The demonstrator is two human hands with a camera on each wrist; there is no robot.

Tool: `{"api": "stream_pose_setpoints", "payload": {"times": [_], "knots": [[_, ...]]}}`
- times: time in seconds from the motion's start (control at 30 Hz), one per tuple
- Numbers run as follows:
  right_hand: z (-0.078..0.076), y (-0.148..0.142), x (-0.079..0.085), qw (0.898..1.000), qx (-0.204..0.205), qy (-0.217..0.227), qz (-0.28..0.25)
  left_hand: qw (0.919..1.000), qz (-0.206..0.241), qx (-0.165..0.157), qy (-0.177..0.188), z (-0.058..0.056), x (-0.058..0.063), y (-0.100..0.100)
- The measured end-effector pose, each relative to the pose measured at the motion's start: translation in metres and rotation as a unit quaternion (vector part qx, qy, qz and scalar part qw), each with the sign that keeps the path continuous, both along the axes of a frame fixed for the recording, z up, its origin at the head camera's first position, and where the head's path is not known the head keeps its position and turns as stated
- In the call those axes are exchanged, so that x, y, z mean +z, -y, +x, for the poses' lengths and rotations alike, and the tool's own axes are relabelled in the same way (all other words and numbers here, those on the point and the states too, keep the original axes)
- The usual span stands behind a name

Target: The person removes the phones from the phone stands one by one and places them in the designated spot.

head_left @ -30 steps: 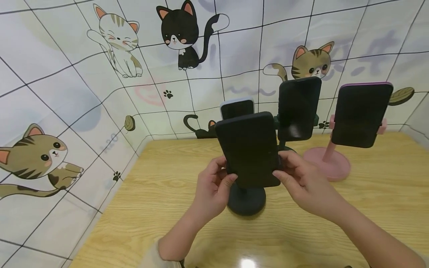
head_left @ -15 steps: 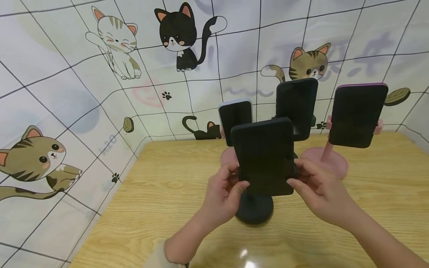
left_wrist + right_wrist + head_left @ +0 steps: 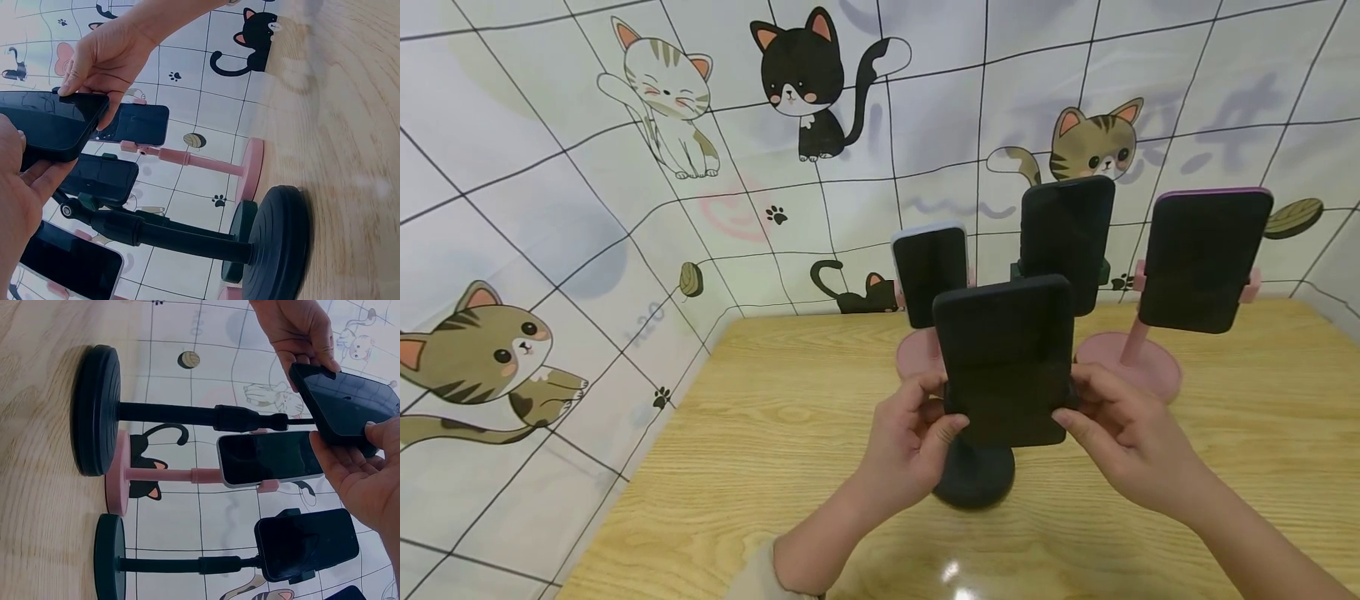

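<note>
A black smartphone [image 3: 1006, 367] with a dark screen stands tilted on a black phone stand [image 3: 974, 477], whose round base rests on the table. My left hand [image 3: 910, 442] grips the phone's lower left side, thumb on the front edge and fingers behind. At the lower right side my right hand [image 3: 1131, 437] holds it the same way. In the left wrist view, the stand's pole [image 3: 194, 242] runs from the base up to behind the phone [image 3: 47, 122]. The right wrist view shows both thumbs on the front face of the phone [image 3: 350, 403]; its clamp is mostly hidden.
Behind stand three more phones on stands: a light-edged phone [image 3: 931, 271] on pink, a black phone [image 3: 1067, 233] on dark green, and a purple-edged phone [image 3: 1206, 258] on a pink stand [image 3: 1138, 362]. A cat-print wall cover [image 3: 820, 200] borders the wooden table [image 3: 737, 467].
Both hands have moved the phone and its black stand to the right and nearer to me. The light-edged phone and its pink base behind have come into view.
</note>
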State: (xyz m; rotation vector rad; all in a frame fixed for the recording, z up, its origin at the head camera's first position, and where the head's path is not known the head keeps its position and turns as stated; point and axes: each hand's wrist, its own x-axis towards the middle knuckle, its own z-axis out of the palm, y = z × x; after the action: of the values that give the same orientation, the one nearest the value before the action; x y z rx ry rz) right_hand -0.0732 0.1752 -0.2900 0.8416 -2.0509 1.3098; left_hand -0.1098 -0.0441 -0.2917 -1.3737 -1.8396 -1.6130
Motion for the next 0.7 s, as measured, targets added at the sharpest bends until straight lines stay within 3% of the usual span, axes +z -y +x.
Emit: {"api": "stream_pose_setpoints", "payload": {"times": [0.47,0.7], "knots": [[0.000,-0.005,-0.009,0.999,0.033,0.003,-0.024,0.9997,-0.011,-0.001,-0.020,0.001,-0.003,-0.002],[0.000,-0.006,-0.013,0.996,0.070,0.015,-0.056,0.9995,-0.021,0.009,-0.021,0.002,-0.005,-0.002]]}}
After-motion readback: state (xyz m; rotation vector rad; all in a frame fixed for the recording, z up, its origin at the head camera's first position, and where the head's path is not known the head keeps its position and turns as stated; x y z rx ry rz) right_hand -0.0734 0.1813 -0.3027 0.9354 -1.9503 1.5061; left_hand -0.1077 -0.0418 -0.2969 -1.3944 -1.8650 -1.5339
